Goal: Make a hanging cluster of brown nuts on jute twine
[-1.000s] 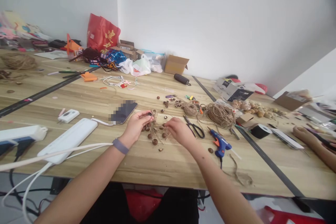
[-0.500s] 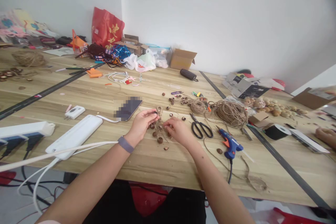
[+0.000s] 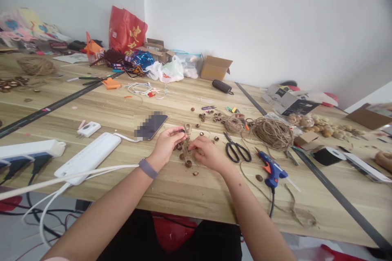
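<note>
A bundle of brown twine with round brown nut-like pieces [image 3: 188, 164] hangs together over the wooden table [image 3: 122, 104]. My left hand [image 3: 167, 147], with a grey band at the wrist, pinches the upper left of this bundle at a dark brown piece. At the bundle's right side, my right hand [image 3: 206, 153] has its fingers curled against the twine; what sits between its fingertips is too small to make out. Black-handled scissors [image 3: 237, 149] lie right of my right hand. Farther right rests a blue glue gun [image 3: 271, 169].
Coiled twine [image 3: 272, 132] and more brown pieces lie beyond the scissors. To the left are a phone [image 3: 154, 125], a white power strip [image 3: 88, 157] and cables. Boxes, bags and a red bag [image 3: 127, 30] line the wall. Part of another person's hand [image 3: 384, 159] shows at the right edge.
The view has shifted slightly, so the objects sit a little farther right. My right hand's fingers have moved slightly closer to the twine; my left hand keeps its pinch.
</note>
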Demonstrator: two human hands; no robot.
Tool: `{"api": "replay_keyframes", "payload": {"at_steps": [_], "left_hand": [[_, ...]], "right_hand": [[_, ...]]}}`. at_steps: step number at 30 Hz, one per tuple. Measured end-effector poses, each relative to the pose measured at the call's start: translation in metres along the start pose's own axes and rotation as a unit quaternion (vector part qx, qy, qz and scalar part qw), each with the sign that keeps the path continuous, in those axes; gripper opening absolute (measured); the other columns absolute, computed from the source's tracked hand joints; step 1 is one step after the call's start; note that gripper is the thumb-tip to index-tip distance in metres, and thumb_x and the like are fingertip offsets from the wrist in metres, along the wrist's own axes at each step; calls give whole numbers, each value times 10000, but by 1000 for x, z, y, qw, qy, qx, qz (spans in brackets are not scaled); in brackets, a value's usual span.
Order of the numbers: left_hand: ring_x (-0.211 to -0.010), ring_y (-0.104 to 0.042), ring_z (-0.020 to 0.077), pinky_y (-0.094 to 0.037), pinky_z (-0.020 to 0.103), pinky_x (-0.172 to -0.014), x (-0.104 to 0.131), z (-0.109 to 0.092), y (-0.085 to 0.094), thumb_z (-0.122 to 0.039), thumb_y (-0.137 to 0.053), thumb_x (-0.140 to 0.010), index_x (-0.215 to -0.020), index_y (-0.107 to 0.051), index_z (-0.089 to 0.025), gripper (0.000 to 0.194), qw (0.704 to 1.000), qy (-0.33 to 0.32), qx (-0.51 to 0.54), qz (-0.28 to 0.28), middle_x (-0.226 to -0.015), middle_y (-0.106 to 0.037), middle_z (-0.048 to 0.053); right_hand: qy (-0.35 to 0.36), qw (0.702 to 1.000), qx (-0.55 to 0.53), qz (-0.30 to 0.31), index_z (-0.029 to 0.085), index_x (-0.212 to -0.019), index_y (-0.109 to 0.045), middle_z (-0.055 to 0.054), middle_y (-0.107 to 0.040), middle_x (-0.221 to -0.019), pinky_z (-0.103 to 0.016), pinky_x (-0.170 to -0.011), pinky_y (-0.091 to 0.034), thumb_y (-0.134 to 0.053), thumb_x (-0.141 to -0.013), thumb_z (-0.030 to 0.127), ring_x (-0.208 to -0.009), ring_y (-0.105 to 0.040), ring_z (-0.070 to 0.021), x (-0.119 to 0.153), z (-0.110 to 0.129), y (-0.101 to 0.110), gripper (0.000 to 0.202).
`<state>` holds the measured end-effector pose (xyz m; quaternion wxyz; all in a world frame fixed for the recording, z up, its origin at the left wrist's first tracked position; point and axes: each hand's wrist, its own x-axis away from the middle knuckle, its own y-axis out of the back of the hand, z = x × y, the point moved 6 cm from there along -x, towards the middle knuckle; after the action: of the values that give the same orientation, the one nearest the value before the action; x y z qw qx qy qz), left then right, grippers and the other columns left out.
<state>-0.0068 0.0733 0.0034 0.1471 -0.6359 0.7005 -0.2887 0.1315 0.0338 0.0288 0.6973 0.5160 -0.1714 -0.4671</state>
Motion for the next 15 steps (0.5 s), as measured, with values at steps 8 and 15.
{"api": "replay_keyframes", "payload": {"at_steps": [8,15], "left_hand": [[-674,-684,127,-538,250,-721,1,-2,0,8,-692,-683,-861,-704,-116,217,999,-8,-38,7,-735,-731,32],[-672,-652,159,-494,269,-651,2,-4,0,-53,-693,-660,-919,-738,-154,282,982,-29,-186,30,-756,-738,30]], "right_hand": [[6,988,-147,-39,196,-814,-679,-37,-644,-925,-289,-783,-479,-611,-825,88,-836,-605,-151,-11,-2,-6,128],[-152,943,-264,-132,193,-847,-648,26,-638,-669,-220,-525,-413,-567,-816,280,-547,-522,-111,-16,-27,-7,123]]}}
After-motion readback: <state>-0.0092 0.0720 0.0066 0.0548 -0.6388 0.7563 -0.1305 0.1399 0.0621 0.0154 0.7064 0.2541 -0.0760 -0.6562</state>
